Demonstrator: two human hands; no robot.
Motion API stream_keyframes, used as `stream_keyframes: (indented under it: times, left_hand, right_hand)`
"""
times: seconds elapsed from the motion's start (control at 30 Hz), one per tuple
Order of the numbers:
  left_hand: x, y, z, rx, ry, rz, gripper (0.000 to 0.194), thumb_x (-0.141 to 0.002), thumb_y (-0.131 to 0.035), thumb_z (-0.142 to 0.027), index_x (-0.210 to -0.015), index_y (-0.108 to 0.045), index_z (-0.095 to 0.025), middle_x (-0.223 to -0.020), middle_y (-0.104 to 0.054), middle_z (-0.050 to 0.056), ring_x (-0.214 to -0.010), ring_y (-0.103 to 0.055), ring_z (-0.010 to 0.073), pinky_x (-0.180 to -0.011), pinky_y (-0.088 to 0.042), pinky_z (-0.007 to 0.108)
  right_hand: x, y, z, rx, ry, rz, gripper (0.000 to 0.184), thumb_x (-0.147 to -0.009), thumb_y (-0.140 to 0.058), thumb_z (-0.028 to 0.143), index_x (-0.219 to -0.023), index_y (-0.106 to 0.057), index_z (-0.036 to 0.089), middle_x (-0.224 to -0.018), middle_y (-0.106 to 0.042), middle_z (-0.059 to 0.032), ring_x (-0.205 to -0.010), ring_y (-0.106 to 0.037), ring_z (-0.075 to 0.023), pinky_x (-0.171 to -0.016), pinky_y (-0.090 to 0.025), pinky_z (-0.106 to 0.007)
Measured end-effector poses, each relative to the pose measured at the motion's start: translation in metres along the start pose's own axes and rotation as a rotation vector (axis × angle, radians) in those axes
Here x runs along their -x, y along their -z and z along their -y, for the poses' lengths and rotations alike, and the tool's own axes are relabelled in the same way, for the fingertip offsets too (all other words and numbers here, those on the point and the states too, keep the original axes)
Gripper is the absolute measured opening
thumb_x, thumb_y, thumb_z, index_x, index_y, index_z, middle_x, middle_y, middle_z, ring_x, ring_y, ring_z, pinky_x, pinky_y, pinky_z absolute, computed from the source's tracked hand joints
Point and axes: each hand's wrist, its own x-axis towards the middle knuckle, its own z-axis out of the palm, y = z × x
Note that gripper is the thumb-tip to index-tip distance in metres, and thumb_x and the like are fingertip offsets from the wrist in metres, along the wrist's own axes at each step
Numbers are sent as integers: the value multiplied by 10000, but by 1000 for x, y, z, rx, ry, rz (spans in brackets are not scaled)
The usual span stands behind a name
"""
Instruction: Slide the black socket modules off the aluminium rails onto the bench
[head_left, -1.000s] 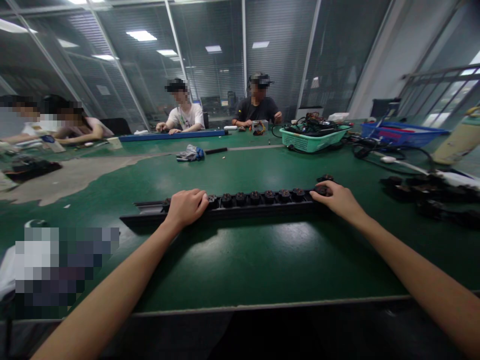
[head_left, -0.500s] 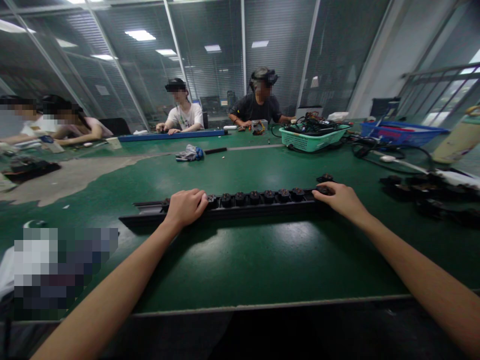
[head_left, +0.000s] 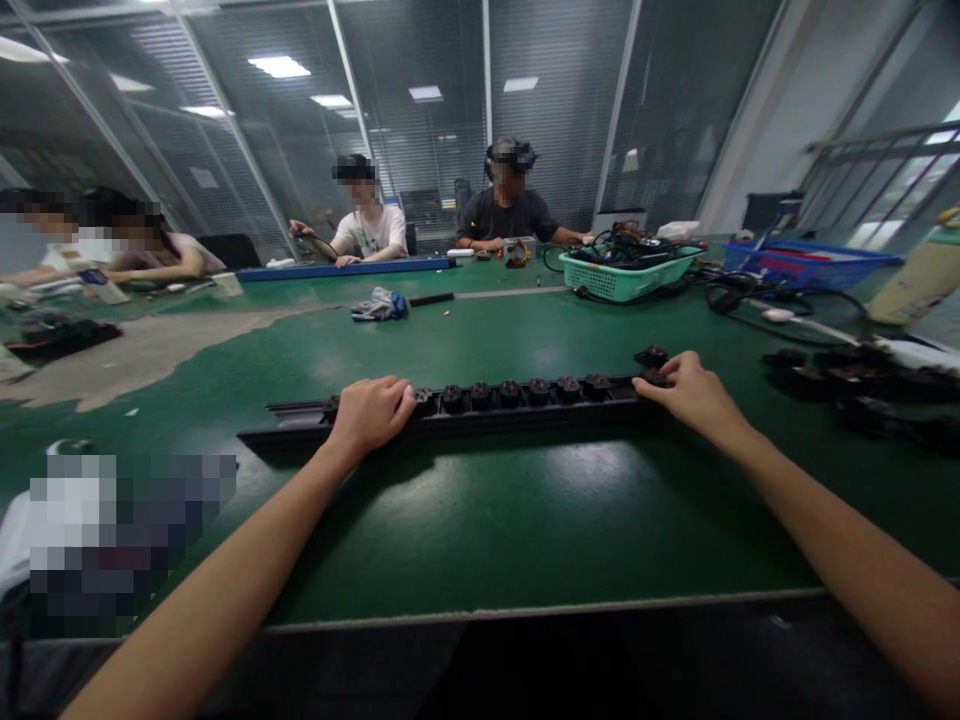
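Note:
A long black channel rail (head_left: 495, 424) lies crosswise on the green table, with several round black socket modules (head_left: 538, 392) lined up in it. Over the rail's left part is my left hand (head_left: 372, 412), closed with its fingers curled down on the rail and the thumb beside a module. At the right end, my right hand (head_left: 691, 392) pinches a black socket module (head_left: 657, 377) between thumb and fingers; most of that piece is hidden. Just behind it sits another black module (head_left: 649, 355), apart from my fingers.
Black parts (head_left: 802, 373) lie in piles at the right. Farther back are a green basket (head_left: 622, 280) of wires, a blue basket (head_left: 817, 268), cables and a crumpled glove (head_left: 381, 305). Several people sit across the table, near a long blue bar (head_left: 345, 269). Its front edge (head_left: 480, 612) is near me.
My right hand has shifted slightly right and its fingers have risen a little. My left hand and the rail stay put. Across the table, a person has lifted a hand with something dark.

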Motion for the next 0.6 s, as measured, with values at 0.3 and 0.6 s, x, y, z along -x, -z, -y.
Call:
stream_keyframes:
  times: [0.3,0.6]
  left_hand:
    - [0,1,-1,-3,7,-8,547,-1029,-227,-402,-831,-693,-194,-855,-710,93,-708,-618,219,-620,-324,338]
    - [0,1,-1,8,6,-8,531,-1027,-249,-399,-845,-705,-195,-868,-718,99,-717,-633,227,-629,-354,337]
  right_hand:
    - [-3,5,-2,103,0,30,450,-777,-619,658,-938,-603,238,-943,-716,-128,-870,-678,-309,-717,-489,-389]
    - [-7,6,-7,107,16,7,442,-753,-636,655,-896,-604,238,-882,-703,-114,-784,-660,-286,-644,-466,-366]
